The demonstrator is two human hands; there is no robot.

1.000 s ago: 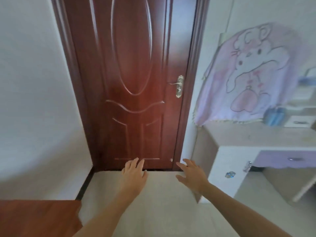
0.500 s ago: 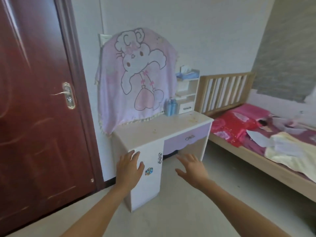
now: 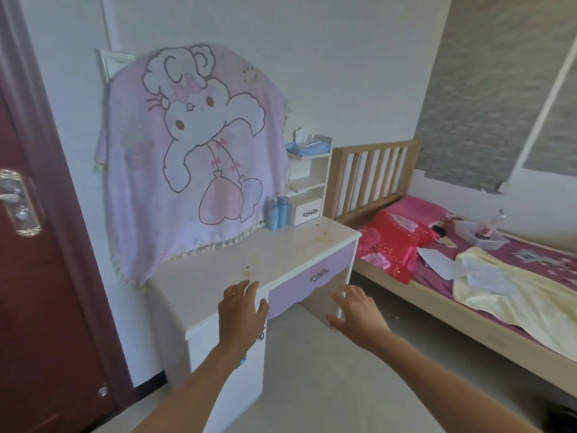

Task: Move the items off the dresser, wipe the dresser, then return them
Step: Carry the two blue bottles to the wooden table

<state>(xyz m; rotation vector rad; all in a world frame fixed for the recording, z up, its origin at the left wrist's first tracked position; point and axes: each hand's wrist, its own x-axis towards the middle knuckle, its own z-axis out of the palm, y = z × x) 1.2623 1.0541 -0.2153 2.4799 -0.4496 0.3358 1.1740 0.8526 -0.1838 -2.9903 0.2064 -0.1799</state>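
You are holding both arms out ahead of you, palms down. Your left hand [image 3: 240, 310] is hovering at the near front corner of the counter [image 3: 218, 276], fingers apart and relaxed, gripping nothing; whether the fingertips are touching the edge is not clear. Your right hand [image 3: 356, 310] is hanging just beside it, fingers likewise spread and empty, in front of the open knee space under the lilac drawer [image 3: 312, 281].

The counter is standing against the wall between the dark red door [image 3: 37, 276] on your left and the bed [image 3: 468, 323] on your right, and small yellowish specks are showing on its pale top. At its back right corner two blue bottles [image 3: 278, 212] are standing upright, touching each other, just beside a small white shelf unit [image 3: 307, 182] that is carrying a tissue box [image 3: 307, 145] on top. A pink cartoon cloth [image 3: 193, 157] is draping over the back of the counter, its fringe lying on the surface.

Farther right, a red pillow [image 3: 390, 242] and a yellow blanket [image 3: 515, 292] are lying on the bed.
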